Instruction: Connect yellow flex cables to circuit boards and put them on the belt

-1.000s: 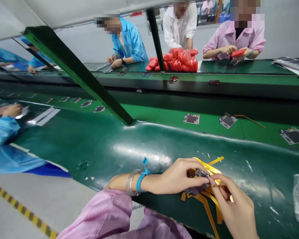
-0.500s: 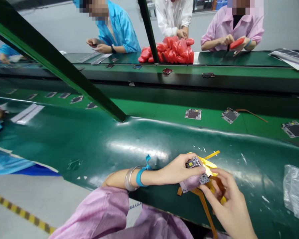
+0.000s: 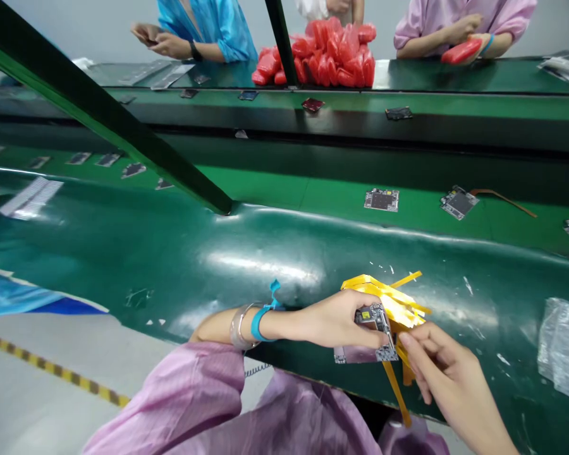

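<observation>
My left hand [image 3: 344, 321] grips a small circuit board [image 3: 379, 313] with a yellow square on it, the thumb pressed across its face. Just right of the board, my right hand [image 3: 439, 360] pinches at an orange flex cable [image 3: 403, 355]; its fingertips partly hide the contact, and whether the cable joins the board is unclear. A bunch of shiny yellow flex strips [image 3: 377, 289] lies on the green bench behind both hands. Below them, another orange strip [image 3: 396, 393] hangs past the bench edge.
Several circuit boards [image 3: 382, 200] lie along the green belt [image 3: 275, 186] ahead. A green post [image 3: 194, 183] slants across the left. Clear plastic bags [image 3: 565, 347] lie at right. Across the line, co-workers stand near a heap of red wrapped packages [image 3: 334, 54].
The view has tilted down. The board in my left hand has turned more level, and my right hand has shifted slightly right and down, leaving more of the yellow strips exposed.
</observation>
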